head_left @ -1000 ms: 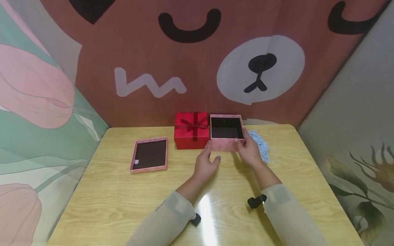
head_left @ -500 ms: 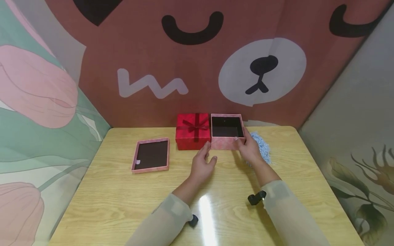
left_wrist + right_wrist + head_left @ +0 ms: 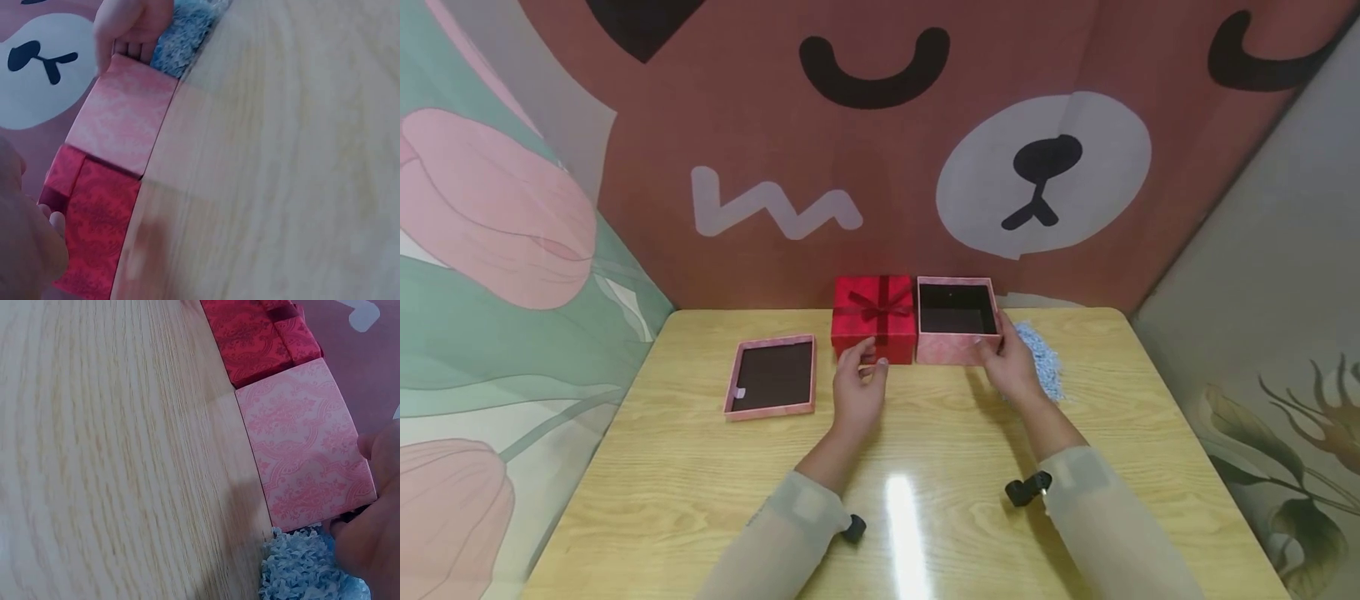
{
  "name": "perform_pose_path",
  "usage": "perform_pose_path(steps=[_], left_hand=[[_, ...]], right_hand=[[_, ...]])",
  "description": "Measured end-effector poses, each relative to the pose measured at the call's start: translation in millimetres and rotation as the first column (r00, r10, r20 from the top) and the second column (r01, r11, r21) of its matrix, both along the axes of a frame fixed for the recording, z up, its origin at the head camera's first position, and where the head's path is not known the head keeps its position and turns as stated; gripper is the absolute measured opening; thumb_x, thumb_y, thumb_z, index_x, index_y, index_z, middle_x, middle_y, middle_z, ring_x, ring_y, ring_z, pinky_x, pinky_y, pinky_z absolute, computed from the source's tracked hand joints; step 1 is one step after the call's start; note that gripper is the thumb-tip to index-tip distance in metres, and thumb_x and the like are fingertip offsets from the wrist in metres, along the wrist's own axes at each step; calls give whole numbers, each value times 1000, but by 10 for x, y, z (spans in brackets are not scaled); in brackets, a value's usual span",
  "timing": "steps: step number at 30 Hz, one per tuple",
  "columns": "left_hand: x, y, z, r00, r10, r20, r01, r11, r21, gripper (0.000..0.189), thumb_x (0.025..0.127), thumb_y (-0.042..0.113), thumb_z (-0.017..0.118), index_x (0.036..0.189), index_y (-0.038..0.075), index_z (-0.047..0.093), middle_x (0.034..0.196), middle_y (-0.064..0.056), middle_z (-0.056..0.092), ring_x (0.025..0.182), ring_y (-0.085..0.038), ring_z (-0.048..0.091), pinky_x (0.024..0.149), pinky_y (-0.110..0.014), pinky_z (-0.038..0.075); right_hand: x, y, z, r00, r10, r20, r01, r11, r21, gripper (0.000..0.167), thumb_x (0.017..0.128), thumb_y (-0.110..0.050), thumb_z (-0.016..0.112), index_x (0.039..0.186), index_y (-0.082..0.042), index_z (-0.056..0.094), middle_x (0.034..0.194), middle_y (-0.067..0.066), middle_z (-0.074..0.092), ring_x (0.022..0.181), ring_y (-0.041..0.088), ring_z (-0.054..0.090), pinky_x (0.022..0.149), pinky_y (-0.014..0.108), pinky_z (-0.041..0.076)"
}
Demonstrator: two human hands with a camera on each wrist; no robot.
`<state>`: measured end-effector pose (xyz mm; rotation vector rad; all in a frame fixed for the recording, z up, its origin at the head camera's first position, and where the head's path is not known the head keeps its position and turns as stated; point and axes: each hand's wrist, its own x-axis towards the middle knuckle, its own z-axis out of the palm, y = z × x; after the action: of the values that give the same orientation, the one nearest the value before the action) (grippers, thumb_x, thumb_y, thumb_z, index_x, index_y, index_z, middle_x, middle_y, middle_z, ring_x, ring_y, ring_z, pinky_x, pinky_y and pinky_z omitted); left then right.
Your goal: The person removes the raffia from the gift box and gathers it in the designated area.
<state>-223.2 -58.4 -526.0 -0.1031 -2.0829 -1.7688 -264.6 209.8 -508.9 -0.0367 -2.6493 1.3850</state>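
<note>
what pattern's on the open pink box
The pink box has ornate scrollwork in deeper pink, clearest from the right wrist.

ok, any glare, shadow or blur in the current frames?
Head: white glare streak down the yellow wood-grain tabletop; left wrist: soft overall, left hand showing little detail, shadow on the tabletop beside the red patterned box; right wrist: pink patterned box reads crisper, shadow on the tabletop beside it.
</note>
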Motion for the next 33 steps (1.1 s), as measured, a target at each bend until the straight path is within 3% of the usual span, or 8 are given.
perform_pose_path(steps=[13, 16, 18, 19, 21, 23, 26, 33], left_hand=[[-71, -256, 78, 997, 77, -11, -77, 997, -9, 33, 96, 3, 69, 128, 0, 66, 120, -19, 60, 113, -30, 59, 95, -51, 56], [-68, -298, 91, 997, 80, -21, -80, 997, -7, 33, 96, 2, 69, 129, 0, 65, 121, -19, 59, 112, -32, 58, 93, -49, 56], [-69, -324, 95, 996, 82, -37, -82, 997, -4, 33, 96, 2, 69, 128, 0, 65, 121, -20, 58, 111, -35, 57, 91, -49, 55], [-73, -335, 96, 995, 84, -45, -84, 996, -4, 33, 95, 1, 69, 128, -1, 65, 120, -20, 58, 110, -37, 57, 90, -50, 55], [-79, -356, 103, 994, 87, -58, -87, 996, -3, 34, 95, 1, 68, 129, -1, 65, 120, -20, 57, 110, -39, 56, 89, -53, 54], [-91, -374, 100, 994, 95, -61, -96, 995, -6, 34, 95, 1, 68, 129, -1, 65, 120, -20, 56, 112, -40, 56, 90, -56, 53], [-102, -397, 101, 993, 108, -50, -109, 994, -17, 35, 95, 2, 69, 130, 1, 65, 123, -20, 55, 116, -39, 55, 93, -59, 51], [-108, -440, 109, 993, 115, -5, -115, 993, -29, 36, 95, 5, 69, 131, 2, 65, 129, -20, 50, 123, -42, 50, 99, -58, 50]], right_hand=[[121, -129, 121, 982, -64, -177, 55, 997, -54, 71, 98, -21, 64, 163, -16, 36, 152, 20, 52, 136, 39, 53, 110, 58, 45], [146, -204, 158, 970, -66, -235, 60, 998, -34, 71, 96, -16, 66, 161, -14, 38, 151, 19, 54, 104, 38, 65, 85, 51, 56], [167, -270, 188, 967, -47, -249, 37, 998, -43, 72, 96, -12, 66, 161, -13, 38, 154, 17, 50, 78, 35, 58, 64, 42, 52], [177, -307, 200, 967, -36, -251, 23, 998, -51, 72, 95, -10, 67, 161, -13, 38, 156, 18, 48, 79, 33, 59, 57, 38, 48], [202, -393, 223, 971, -4, -241, -17, 996, -89, 73, 95, -7, 68, 161, -12, 37, 160, 16, 43, 88, 34, 66, 62, 31, 54], [218, -484, 231, 973, 33, -227, -64, 989, -134, 73, 95, -4, 67, 161, -12, 38, 162, 14, 41, 122, 33, 63, 89, 29, 58], [232, -615, 208, 972, 80, -221, -122, 976, -180, 71, 96, -2, 66, 161, -10, 38, 162, 12, 41, 146, 31, 42, 118, 40, 38], [264, -827, 136, 969, 124, -213, -168, 965, -203, 68, 97, -2, 66, 159, -10, 41, 160, 11, 45, 144, 30, 46, 117, 41, 41]])
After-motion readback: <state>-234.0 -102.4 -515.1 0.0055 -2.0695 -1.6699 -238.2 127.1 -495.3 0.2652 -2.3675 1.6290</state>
